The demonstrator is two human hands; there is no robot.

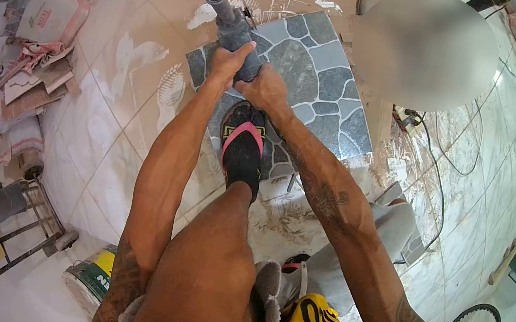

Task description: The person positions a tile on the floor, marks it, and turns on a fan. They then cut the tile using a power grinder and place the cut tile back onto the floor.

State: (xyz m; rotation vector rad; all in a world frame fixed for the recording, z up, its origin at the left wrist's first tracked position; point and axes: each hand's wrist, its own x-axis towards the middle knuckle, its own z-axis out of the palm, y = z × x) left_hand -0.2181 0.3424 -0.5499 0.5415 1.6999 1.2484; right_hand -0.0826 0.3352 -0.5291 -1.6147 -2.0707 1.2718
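Note:
A grey cylindrical tool (pixel 236 36) with a narrower neck and a round, flared end points away from me. My left hand (pixel 227 66) wraps around its body, thumb lying along the top. Close beside it, my right hand (pixel 266 89) grips the near end, and its fingers hide that part. Both hands are over a tile (pixel 294 68) with a grey stone pattern and pale joint lines. My foot, in a black sock and a pink-strapped flip-flop (pixel 244 142), presses on the tile's near side, just below the hands.
White dusty footprints (pixel 171 88) mark the brown floor covering at left. Black cables (pixel 437 170) run across the floor at right. A bucket (pixel 92 276) stands at lower left, near a wheeled metal frame (pixel 36 219). Sacks (pixel 50 17) and scraps lie farther left. A blurred patch covers the upper right.

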